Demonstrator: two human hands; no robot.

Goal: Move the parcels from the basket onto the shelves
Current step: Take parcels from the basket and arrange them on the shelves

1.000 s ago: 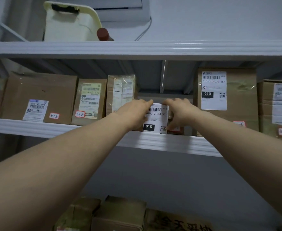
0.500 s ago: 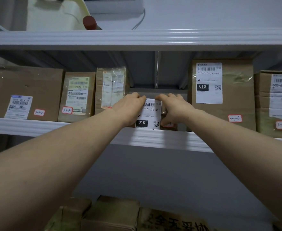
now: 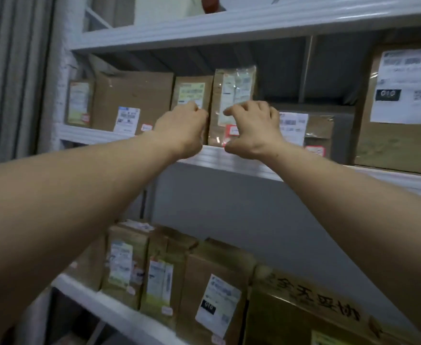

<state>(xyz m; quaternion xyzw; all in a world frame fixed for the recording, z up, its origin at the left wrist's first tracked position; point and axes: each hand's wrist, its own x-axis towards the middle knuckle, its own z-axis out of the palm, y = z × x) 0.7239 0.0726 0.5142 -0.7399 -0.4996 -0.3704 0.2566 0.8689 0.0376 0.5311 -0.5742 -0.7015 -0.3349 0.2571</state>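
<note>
— Where are the parcels sitting now?

— Low at six o'clock, brown cardboard boxes (image 3: 219, 295) are standing on the lower shelf. Higher, the small brown parcel with a white label (image 3: 314, 130) is resting on the grey metal shelf (image 3: 242, 163), at three o'clock from the hands. The basket isn't showing, so I can't judge what's left.

— And the hands?

— Both arms are reaching up. The left hand (image 3: 182, 130) is curling loosely, gripping nothing; the right hand (image 3: 254, 128) is spreading, empty.
</note>
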